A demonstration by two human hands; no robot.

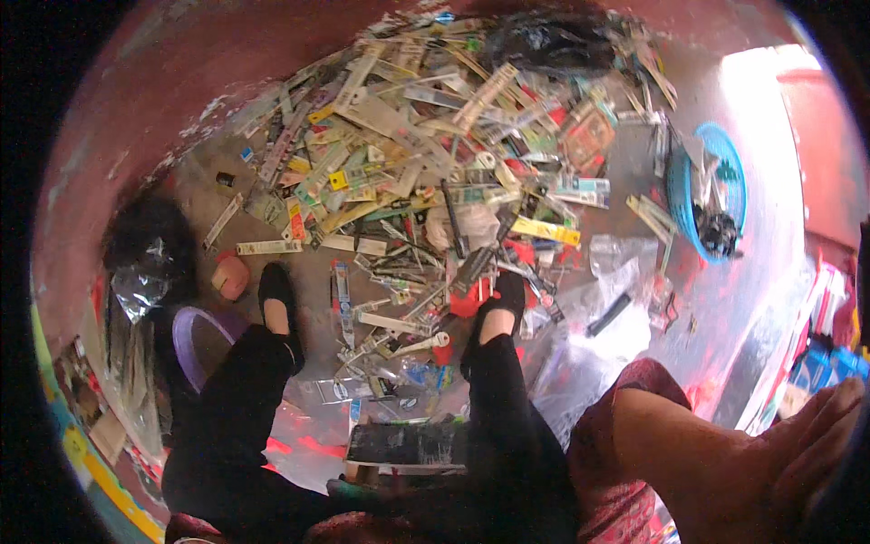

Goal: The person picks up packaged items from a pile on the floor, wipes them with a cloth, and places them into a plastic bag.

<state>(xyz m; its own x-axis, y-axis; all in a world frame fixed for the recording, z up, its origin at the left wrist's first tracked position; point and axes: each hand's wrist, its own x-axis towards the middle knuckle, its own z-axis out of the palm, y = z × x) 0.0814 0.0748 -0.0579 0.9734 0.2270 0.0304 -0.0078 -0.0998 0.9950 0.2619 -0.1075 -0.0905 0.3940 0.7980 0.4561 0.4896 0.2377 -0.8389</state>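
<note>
My right arm reaches out to the right, its sleeve dark red and patterned. My right hand (811, 444) is at the right rim of the picture, dim and partly cut off. Its fingers are not clear enough to tell whether they hold anything. Close to it are blue packages (829, 364) at the right edge. My left hand is out of view. Before my feet spreads a large heap of flat strips and slim packages (390, 136). Between my legs stands a dark flat-topped block or stool (406, 444).
A blue basket (745, 195) with dark and pale items stands at the right. A purple rim (186, 354) shows beside my left leg, near a black plastic bag (149, 263). Clear plastic bags (625, 313) lie right of my right foot. A reddish wall (118, 118) curves behind.
</note>
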